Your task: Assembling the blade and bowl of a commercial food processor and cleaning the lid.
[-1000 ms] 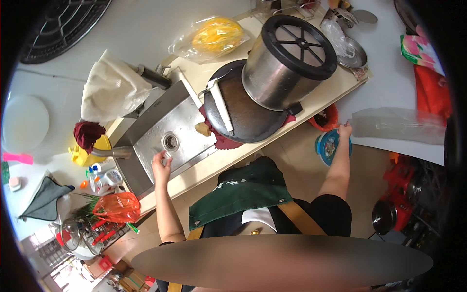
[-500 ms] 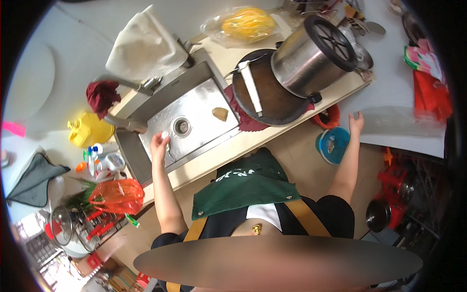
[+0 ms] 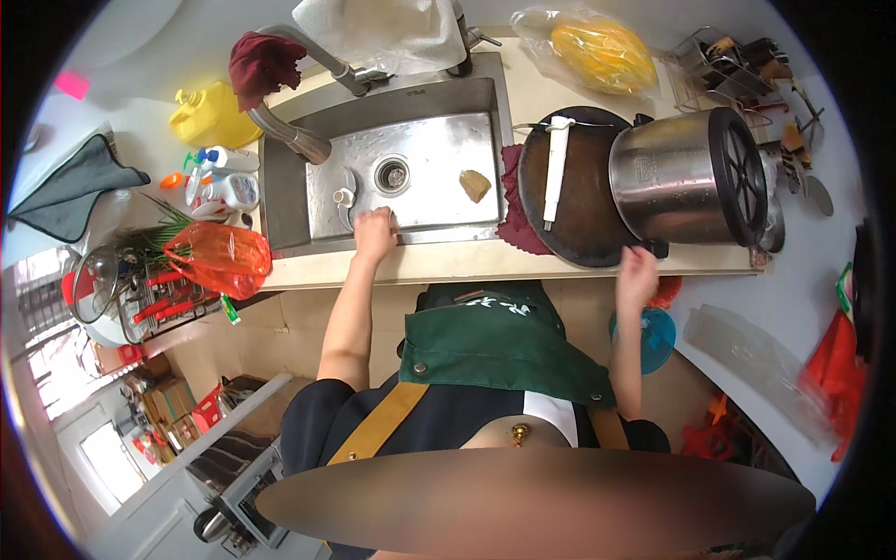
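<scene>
My left hand (image 3: 375, 235) is at the front edge of the steel sink (image 3: 425, 236), its fingers curled over the rim; what they may hold is hidden. Beyond it in the basin lies a small whitish piece (image 3: 343, 197) with a curved metallic part, left of the drain (image 3: 392, 175). A flat tan-brown piece (image 3: 474, 185) rests to the drain's right. My right hand (image 3: 637, 271), closed with nothing visible in it, is over the counter's front edge beside the round dark board (image 3: 583, 210). On that board are a long white tool (image 3: 557, 168) and a steel cylindrical vessel (image 3: 672, 177) with a black ribbed end.
A faucet (image 3: 303, 145) with a maroon cloth (image 3: 266, 70) stands at the sink's left. Bottles, a yellow jug (image 3: 215, 117) and an orange-red bag (image 3: 219, 259) crowd further left. A yellow bundle in plastic (image 3: 602, 58) lies behind the board. Below the counter stands a blue bucket (image 3: 658, 341).
The view has turned and shifted. My left hand has drawn back from the basin to the sink's front edge. My right hand has moved in beside the board, its fingers now curled.
</scene>
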Tool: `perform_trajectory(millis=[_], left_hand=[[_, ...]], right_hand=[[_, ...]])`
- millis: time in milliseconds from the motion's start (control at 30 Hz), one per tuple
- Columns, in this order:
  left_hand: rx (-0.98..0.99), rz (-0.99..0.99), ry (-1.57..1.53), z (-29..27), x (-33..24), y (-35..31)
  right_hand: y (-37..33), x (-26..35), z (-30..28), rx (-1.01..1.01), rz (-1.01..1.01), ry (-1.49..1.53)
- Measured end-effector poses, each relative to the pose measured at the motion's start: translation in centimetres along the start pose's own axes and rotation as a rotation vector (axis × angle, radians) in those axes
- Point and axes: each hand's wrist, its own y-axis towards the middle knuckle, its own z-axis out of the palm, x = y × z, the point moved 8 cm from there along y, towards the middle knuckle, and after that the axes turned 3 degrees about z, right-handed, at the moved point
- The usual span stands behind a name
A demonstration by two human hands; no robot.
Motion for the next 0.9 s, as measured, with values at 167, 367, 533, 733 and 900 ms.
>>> perform_trajectory(millis=[167, 367, 533, 733, 900], left_hand=[[-0.303, -0.314, -0.943, -0.8, 0.6, -1.7], [-0.349, -0.316, -0.929, -0.8, 1.6, -5.0], [-0.397, -0.753, -1.768, 4.9, 9.6, -6.2], [-0.321, -0.937, -2.229, 11.0, 19.0, -1.3], [0.056, -0.818, -0.699, 13.0, 24.8, 3.0]], right_hand=[[2.6, 8.1, 10.1, 0.387, -0.155, 0.084], [4.6, 11.9, 13.0, 0.306, -0.228, -0.062], [3.4, 11.1, 14.5, 0.367, -0.14, -0.218], [3.6, 10.2, 17.0, 0.345, 0.06, -0.216], [3.3, 10.8, 18.9, 0.311, 0.084, -0.296]])
